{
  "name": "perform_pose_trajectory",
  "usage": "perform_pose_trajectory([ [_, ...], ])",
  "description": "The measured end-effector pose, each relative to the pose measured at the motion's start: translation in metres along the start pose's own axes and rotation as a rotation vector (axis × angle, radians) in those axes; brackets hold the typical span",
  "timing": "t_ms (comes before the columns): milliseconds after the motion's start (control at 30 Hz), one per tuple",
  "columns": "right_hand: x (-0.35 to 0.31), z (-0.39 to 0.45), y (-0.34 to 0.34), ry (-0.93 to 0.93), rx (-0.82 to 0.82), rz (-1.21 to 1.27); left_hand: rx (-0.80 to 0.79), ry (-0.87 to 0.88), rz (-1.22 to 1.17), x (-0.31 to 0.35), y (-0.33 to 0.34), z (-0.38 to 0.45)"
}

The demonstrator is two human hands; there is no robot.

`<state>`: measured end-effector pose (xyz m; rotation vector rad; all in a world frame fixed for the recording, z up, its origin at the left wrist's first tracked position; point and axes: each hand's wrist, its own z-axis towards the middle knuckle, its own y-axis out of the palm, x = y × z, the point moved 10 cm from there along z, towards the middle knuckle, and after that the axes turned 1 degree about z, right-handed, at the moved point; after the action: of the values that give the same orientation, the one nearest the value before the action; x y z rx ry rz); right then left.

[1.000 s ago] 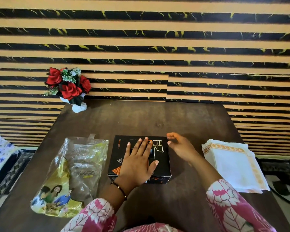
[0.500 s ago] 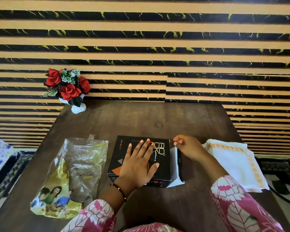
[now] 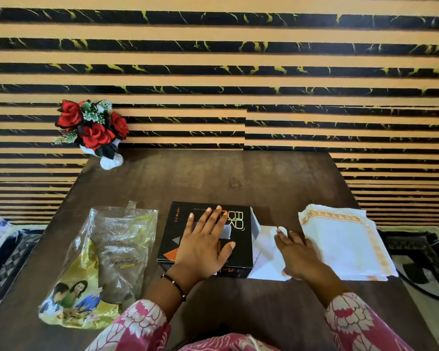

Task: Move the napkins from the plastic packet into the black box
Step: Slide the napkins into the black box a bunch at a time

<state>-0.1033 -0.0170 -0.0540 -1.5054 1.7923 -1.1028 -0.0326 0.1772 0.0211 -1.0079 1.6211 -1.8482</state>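
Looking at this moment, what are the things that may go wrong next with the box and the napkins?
1. The right hand is on the white flap at the side of the black box; a hard pull might tear it.
2. The napkins lie in a loose stack near the table's right edge, so a careless grip could push some off.
3. Only the flat left hand steadies the box, so it may slide.

Dark wooden table [image 3: 238,183] before a black-and-tan striped wall [image 3: 238,72]; red artificial roses in a white vase [image 3: 111,160] at the table's far left corner; patterned rug [image 3: 416,252] at right.
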Motion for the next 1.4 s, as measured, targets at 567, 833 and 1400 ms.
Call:
perform_pose_trajectory([
  [567, -0.021, -0.020, -0.041, -0.087, 0.208, 0.077, 0.020, -0.004, 0.013, 0.000, -0.002, 0.000],
  [833, -0.045, -0.053, -0.031, -0.182, -0.048, 0.441, 0.033, -0.017, -0.001, 0.000, -0.003, -0.001],
  [1400, -0.081, -0.067, -0.008, -0.357, -0.182, 0.803, -0.148, 0.108, 0.109, 0.020, 0.008, -0.009],
])
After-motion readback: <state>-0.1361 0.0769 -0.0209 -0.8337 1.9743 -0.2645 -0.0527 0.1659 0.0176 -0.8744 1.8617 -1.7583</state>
